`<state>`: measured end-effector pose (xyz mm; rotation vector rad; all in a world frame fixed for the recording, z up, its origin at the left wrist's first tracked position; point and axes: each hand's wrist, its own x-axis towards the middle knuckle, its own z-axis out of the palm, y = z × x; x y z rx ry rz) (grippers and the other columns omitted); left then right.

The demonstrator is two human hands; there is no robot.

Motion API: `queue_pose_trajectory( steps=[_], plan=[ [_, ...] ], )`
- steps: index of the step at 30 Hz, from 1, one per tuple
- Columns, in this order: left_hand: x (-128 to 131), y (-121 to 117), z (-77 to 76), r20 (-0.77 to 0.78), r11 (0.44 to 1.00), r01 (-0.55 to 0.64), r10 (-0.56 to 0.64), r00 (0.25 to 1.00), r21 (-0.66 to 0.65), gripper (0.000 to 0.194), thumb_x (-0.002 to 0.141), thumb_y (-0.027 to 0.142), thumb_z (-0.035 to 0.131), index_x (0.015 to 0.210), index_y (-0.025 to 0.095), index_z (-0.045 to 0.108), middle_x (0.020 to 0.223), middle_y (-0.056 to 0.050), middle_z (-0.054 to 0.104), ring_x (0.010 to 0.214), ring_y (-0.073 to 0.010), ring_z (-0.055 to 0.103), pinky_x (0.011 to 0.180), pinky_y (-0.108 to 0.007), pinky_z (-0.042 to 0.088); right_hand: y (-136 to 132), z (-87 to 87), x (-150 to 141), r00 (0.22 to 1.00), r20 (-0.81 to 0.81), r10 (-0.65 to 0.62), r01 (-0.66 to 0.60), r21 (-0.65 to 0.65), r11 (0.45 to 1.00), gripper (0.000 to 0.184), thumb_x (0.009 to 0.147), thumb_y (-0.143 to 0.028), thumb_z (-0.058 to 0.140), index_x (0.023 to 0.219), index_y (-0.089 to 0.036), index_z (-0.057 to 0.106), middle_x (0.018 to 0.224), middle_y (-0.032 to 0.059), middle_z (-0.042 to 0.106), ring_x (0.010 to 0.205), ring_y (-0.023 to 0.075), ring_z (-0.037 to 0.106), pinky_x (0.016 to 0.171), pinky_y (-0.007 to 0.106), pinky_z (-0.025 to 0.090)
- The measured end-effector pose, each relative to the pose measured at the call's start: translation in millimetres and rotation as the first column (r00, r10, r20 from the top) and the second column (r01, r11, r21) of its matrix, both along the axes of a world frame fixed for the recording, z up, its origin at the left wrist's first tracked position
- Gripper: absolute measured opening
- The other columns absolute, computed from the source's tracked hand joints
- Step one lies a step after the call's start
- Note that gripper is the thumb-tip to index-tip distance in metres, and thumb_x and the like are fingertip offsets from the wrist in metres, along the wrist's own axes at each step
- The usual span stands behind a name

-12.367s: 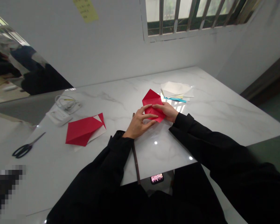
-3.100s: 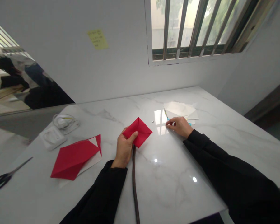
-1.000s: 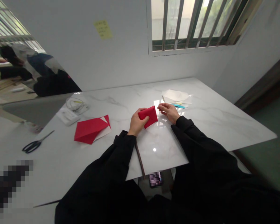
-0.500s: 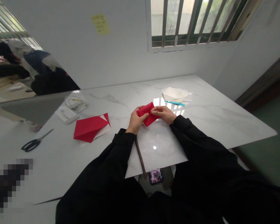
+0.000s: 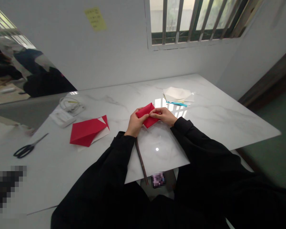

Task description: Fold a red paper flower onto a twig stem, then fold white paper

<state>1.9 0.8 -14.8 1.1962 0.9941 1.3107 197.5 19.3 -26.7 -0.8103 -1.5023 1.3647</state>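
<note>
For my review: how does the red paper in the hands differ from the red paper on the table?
The red paper in the hands is small; the red paper on the table is far larger. The first is gripped by the left hand and right hand; the second lies untouched, showing white edges. Both are folded.

Left of my view: black-handled scissors (image 5: 30,145), a folded red paper sheet (image 5: 87,131), a white box (image 5: 62,118), a coiled white cable (image 5: 70,105).
Ahead of me: a stack of pale and blue paper (image 5: 177,94).
Beneath everything: the marble table (image 5: 205,127).
</note>
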Motion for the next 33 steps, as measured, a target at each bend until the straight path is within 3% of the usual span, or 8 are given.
queue_pose_trajectory(
  steps=[10,25,33],
  plan=[
    [-0.4,0.2,-1.0,-0.024,1.0,-0.008,0.009,1.0,0.002,0.053,0.07,0.033,0.091,0.116,0.015,0.071,0.101,-0.007,0.078,0.09,-0.0218,0.072,0.089,-0.037,0.058,0.0,0.5,-0.6,0.999,-0.004,0.043,-0.043,-0.019,0.999,0.043,0.078,-0.055,0.091,0.094,-0.017,0.081,0.089,0.003,0.077,0.078,0.0155,0.064,0.078,0.03,0.051],
    [-1.9,1.5,-2.5,-0.023,1.0,0.007,-0.008,1.0,-0.017,0.058,0.067,0.035,0.094,0.117,0.016,0.071,0.107,-0.008,0.078,0.094,-0.0227,0.072,0.088,-0.036,0.059,0.6,-0.6,-0.6,0.999,-0.02,0.038,-0.039,-0.034,0.999,0.046,0.077,-0.058,0.091,0.094,-0.017,0.08,0.091,0.0038,0.078,0.081,0.0168,0.066,0.082,0.032,0.054],
    [-1.3,0.8,-0.6,-0.014,1.0,-0.009,0.009,1.0,-0.007,0.056,0.066,0.033,0.093,0.115,0.016,0.071,0.103,-0.006,0.079,0.091,-0.0213,0.072,0.087,-0.035,0.058,0.6,-0.3,-1.4,1.0,-0.005,-0.029,0.029,-0.03,0.999,0.044,0.074,-0.056,0.092,0.091,-0.018,0.079,0.089,0.0035,0.077,0.08,0.0167,0.064,0.078,0.031,0.052]
  ],
)
